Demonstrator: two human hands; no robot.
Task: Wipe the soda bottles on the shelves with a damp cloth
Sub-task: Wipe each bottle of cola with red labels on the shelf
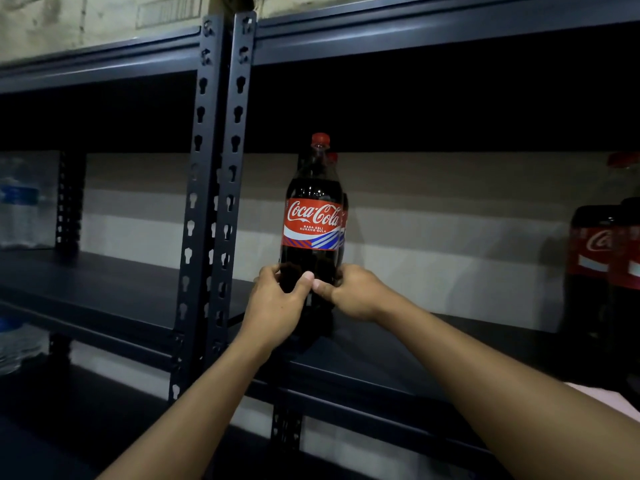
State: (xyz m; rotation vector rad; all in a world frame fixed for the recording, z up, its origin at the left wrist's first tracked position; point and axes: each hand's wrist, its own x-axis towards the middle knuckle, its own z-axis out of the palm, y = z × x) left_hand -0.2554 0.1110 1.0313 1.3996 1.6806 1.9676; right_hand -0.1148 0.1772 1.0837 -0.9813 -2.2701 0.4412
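Observation:
A large cola bottle (312, 216) with a red cap and red label stands upright on the dark metal shelf (398, 348). My left hand (277, 306) grips its lower part from the left, thumb across the front. My right hand (353, 292) grips the same lower part from the right. The two thumbs almost meet. A second bottle (341, 202) stands right behind it, mostly hidden. I cannot make out a cloth; something dark lies under my left fingers against the bottle.
More cola bottles (606, 251) stand at the right end of the same shelf. Wrapped water bottles (24, 202) sit on the left shelving unit. Two perforated uprights (214, 202) divide the units. Another shelf board (415, 32) runs overhead.

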